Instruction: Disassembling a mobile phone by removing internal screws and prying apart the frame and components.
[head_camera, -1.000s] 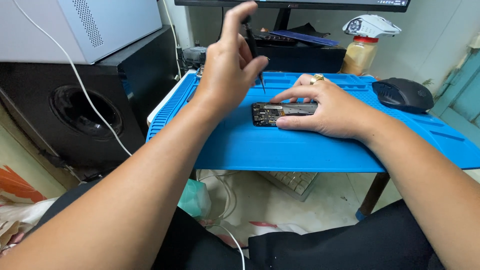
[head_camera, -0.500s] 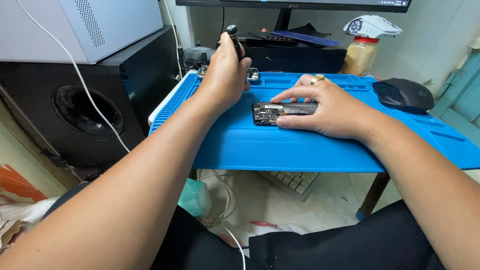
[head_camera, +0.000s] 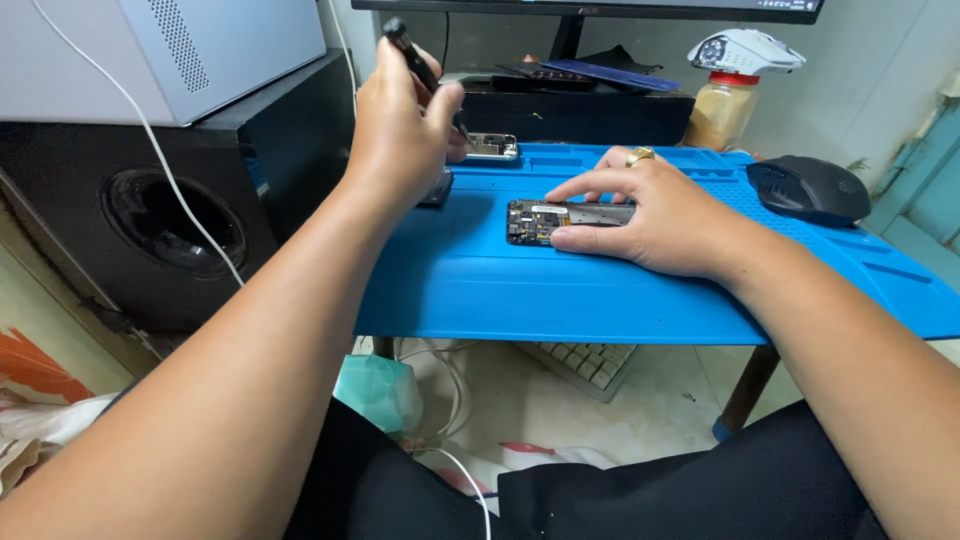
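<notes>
Two bare hands work over a blue mat that covers the surface in front of a seated person, seen from above. The left hand is raised over the far left corner of the mat, its fingers closed around a slim black screwdriver held at a slant, handle up and away, tip pointing down toward the far edge. The right hand lies flat near the middle of the mat, fingers spread and not gripping, pressing down on an opened phone whose circuit board and small parts are exposed. The phone lies lengthwise across the mat, with its left end showing and its right end hidden under the palm. A gold ring sits on one finger of that hand. Just beyond the screwdriver tip, at the far edge of the mat, rests a small silver metal part. A dark flat piece lies partly hidden below the left hand. A black computer mouse sits at the far right corner of the mat. To the left of the surface stands a large black speaker with a white cable crossing it. On the floor below lies a keyboard.
</notes>
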